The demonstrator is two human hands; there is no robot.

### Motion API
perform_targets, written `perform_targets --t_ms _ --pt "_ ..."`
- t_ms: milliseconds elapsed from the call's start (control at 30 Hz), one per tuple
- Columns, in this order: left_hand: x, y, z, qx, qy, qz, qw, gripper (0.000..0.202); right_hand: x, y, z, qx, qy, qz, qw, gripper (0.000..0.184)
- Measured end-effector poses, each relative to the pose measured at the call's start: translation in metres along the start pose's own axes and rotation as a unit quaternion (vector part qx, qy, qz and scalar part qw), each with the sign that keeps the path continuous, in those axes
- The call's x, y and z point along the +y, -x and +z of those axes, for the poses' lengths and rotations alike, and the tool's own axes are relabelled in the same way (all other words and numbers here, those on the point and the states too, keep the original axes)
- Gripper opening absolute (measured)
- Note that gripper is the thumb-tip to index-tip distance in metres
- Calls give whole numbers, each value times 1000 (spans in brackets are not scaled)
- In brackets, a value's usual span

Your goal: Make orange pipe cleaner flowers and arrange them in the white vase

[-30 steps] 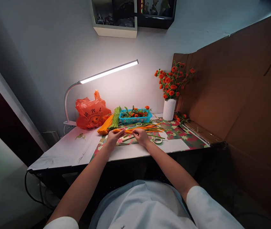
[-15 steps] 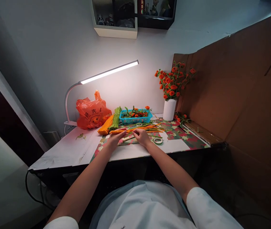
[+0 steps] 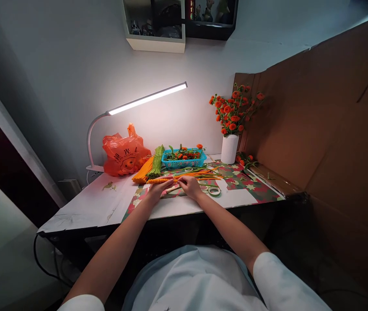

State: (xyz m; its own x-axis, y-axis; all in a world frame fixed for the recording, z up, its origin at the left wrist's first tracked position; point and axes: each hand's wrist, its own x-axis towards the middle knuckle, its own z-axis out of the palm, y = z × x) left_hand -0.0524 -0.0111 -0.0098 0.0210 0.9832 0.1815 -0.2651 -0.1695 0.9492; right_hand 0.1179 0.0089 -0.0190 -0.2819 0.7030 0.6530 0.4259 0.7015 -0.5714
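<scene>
My left hand (image 3: 158, 189) is closed round a fuzzy orange pipe cleaner piece (image 3: 156, 181), which looks coiled and sticks out to the left across the fingers. Close beside it, my right hand (image 3: 190, 187) pinches at the right end of this piece; the fingertips of both hands nearly meet there. Loose orange pipe cleaners (image 3: 208, 174) lie just behind the right hand, with some green ones among them. A roll of pale green tape (image 3: 214, 191) rests to the right of that hand. Behind the left hand are an orange bundle (image 3: 142, 172) and a green bundle (image 3: 155, 162) of pipe cleaners.
A blue basket (image 3: 184, 163) of orange flowers and green stems stands at the back. Right of it is a white ribbed vase (image 3: 229, 149) with orange flowers (image 3: 232, 112). A red plastic bag (image 3: 126, 153), a lit lamp (image 3: 148, 98) and a cardboard wall (image 3: 316, 116) surround the desk.
Both hands stay in nearly the same place. My right hand has shifted slightly left, and the orange piece sits a little lower over my left fingers. The whole view has moved slightly.
</scene>
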Motion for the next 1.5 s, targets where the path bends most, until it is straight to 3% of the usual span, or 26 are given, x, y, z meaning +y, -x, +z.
perform_targets --t_ms 267,600,1133,1500 --pt "11 3 -1 82 37 65 994 37 3 1 -7 27 -10 38 999 15" --pt "11 4 1 64 21 27 997 42 2 1 -6 21 -20 29 999 12" --pt "12 5 -1 83 26 55 995 41 7 1 -14 10 19 28 999 13" --pt "10 4 0 65 35 31 997 44 4 2 -13 5 -1 23 1000 15"
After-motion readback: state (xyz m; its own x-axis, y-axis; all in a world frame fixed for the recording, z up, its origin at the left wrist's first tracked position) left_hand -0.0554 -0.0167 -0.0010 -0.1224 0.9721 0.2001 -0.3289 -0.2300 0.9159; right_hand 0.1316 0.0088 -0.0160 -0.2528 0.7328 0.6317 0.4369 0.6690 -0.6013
